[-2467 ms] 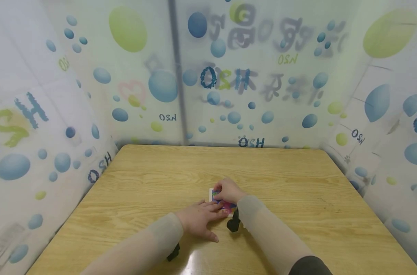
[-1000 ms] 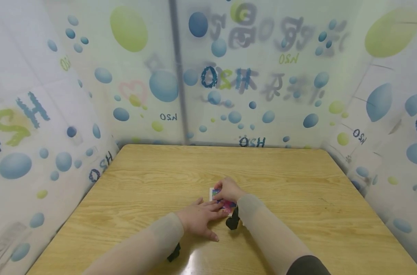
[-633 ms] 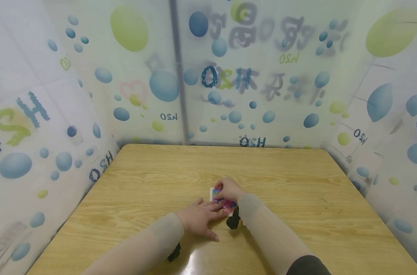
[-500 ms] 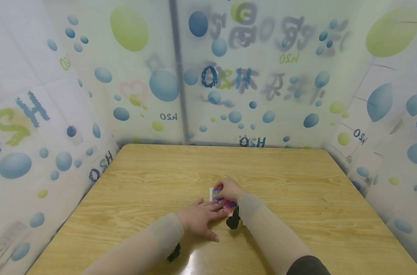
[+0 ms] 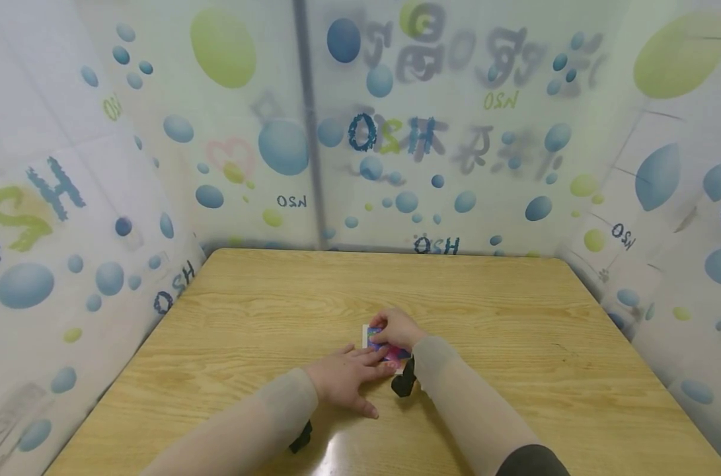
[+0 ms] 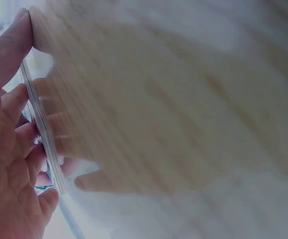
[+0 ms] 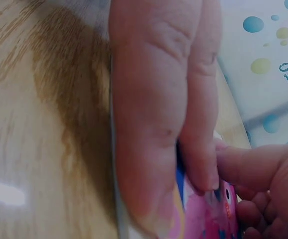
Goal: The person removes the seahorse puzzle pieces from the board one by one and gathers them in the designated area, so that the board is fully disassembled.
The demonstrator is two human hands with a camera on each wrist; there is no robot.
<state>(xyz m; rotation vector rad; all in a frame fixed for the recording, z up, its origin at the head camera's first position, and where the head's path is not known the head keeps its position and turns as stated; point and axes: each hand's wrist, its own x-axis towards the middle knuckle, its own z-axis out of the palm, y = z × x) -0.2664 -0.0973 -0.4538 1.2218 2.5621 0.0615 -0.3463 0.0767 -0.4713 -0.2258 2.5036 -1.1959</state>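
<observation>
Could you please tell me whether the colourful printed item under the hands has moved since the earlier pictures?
No, the colourful printed item shows no clear shift in any direction against the table's far edge in the head view.

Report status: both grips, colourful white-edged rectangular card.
Left grip spread, partly on the colourful white-edged rectangular card. Right grip bent over it, hold unclear. Card on brown wooden table, partly hidden by both grips.

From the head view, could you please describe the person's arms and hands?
The left sleeve and right sleeve are pale beige with greyish cuffs; a small black piece shows at each wrist. A dark covering shows farther up the right sleeve. The left hand and right hand are ungloved.
</observation>
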